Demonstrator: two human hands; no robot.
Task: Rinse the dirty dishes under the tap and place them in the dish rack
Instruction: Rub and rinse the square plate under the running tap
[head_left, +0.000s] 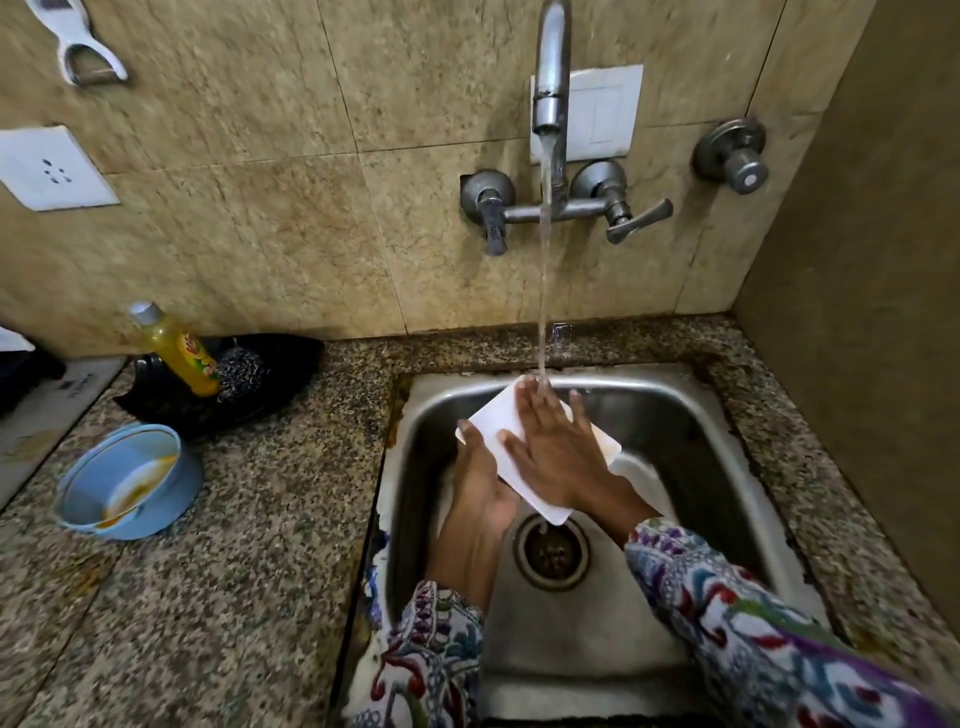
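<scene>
Over the steel sink (675, 415), a white square plate (498, 415) tilted under the tap (550, 67); the left hand (480, 488) gripped its edge while the right hand (558, 447), fingers spread flat, rubbed it clean.

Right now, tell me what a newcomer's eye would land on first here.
The stream from the tap falls on the right hand, laid flat on a white plate over the sink. The left hand grips the plate's left edge from below. On the counter to the left sits a dirty blue bowl, with a yellow bottle behind it.
</scene>
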